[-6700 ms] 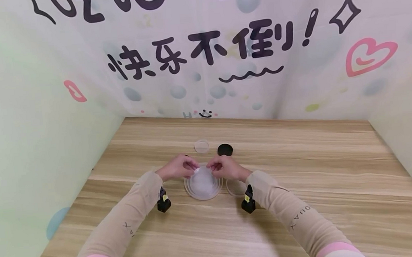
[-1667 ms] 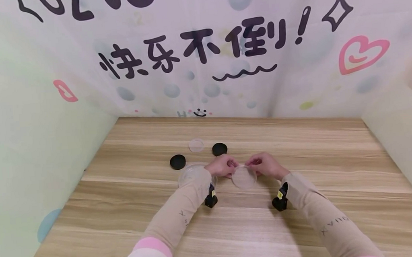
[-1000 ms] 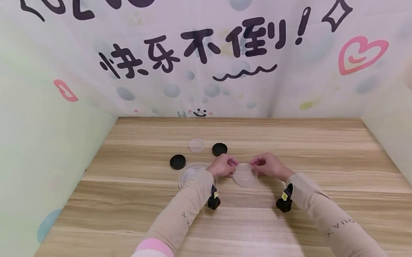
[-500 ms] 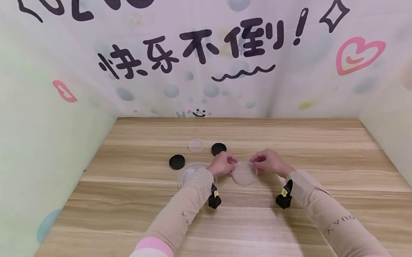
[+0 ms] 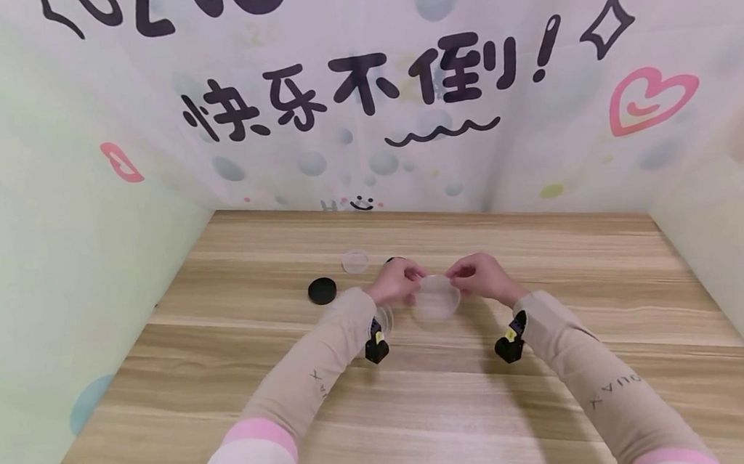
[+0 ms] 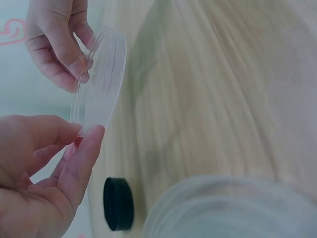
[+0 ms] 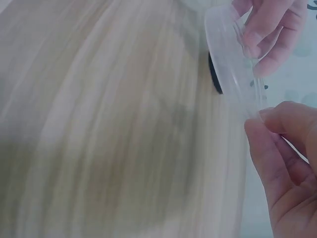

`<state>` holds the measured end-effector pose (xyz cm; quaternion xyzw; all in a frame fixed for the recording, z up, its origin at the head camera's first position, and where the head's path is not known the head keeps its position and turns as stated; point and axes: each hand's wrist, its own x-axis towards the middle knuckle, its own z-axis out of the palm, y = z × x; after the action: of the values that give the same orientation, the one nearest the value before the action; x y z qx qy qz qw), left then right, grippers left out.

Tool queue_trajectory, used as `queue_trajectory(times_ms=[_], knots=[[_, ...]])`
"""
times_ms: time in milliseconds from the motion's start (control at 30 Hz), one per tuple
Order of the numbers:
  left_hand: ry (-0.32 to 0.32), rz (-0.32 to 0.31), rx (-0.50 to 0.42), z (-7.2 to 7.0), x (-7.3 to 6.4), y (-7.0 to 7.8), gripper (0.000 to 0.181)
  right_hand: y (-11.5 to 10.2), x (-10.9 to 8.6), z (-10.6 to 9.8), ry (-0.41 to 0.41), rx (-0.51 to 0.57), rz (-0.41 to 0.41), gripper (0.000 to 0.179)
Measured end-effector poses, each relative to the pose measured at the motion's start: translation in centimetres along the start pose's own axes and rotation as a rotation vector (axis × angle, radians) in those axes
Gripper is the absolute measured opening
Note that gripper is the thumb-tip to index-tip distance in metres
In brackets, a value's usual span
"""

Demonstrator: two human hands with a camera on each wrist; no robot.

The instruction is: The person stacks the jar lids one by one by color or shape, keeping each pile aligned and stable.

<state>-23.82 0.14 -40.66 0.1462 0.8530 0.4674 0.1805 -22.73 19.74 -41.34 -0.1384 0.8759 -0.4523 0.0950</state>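
Both hands hold a clear, round, rimmed plastic lid (image 5: 438, 299) raised off the table and tilted. My left hand (image 5: 394, 283) pinches its left edge between thumb and fingers, seen close in the left wrist view. On the opposite edge, my right hand (image 5: 483, 279) pinches the rim the same way. The lid (image 6: 105, 79) appears shallow, with a ridged edge. Below my left wrist lies a stack of larger clear round pieces (image 5: 385, 321), mostly covered by the sleeve in the head view.
A black round cap (image 5: 322, 291) lies left of the hands. Another black cap (image 6: 118, 204) is mostly hidden behind my left hand in the head view. A small clear disc (image 5: 355, 262) lies farther back. A printed cloth wall (image 5: 367, 167) closes the table's far side.
Several seconds ago both hands were at the clear stack; they have since moved right and taken hold of the single lid. In the last half second the lid has risen and shifted away from me.
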Motion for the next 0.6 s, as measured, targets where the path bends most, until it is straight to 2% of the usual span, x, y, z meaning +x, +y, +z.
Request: queue_trajectory(times_ms=[100,333,600], knots=[[-0.006,0.014,0.006,-0.7,-0.1,0.2,0.026,-0.6,0.4,0.0,-0.006,0.001,-0.006,0.016],[-0.011,-0.008,-0.009,-2.3,-0.6,0.4,0.024,-1.9,1.1,0.2,-0.013,0.027,-0.017,0.017],[-0.044,-0.012,0.019,-4.9,-1.6,-0.3,0.022,-3.8,2.1,1.6,-0.046,0.087,-0.03,0.018]])
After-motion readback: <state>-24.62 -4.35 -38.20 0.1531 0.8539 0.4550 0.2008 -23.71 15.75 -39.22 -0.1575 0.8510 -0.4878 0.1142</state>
